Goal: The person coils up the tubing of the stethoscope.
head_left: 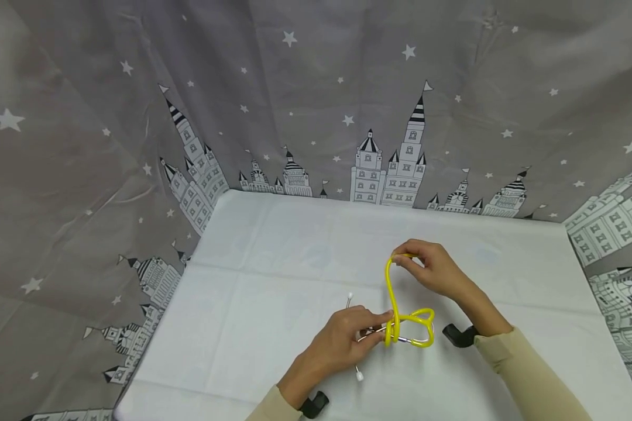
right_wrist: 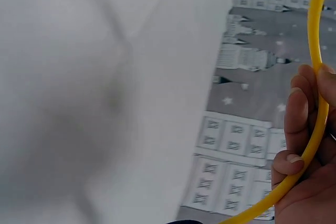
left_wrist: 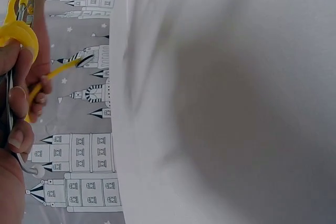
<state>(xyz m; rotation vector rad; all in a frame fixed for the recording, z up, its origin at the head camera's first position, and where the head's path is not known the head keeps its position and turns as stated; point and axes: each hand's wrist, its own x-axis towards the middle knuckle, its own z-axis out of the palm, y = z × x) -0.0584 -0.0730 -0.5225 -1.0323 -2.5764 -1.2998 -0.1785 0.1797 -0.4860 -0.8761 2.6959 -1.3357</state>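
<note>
The left hand (head_left: 342, 339) grips a white-tipped metal rod (head_left: 360, 376), yellow tubing (head_left: 390, 286) looped at its right; beyond, the right hand (head_left: 435, 270) pinches that tubing.

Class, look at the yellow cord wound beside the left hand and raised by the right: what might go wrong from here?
1. The turns of yellow cord beside the left hand might loosen if its grip relaxes.
2. The right hand pinches the cord, which looks smooth, so it may slip.
3. The white-tipped metal piece sticks out past the left hand, so slack cord could catch on it.
</note>
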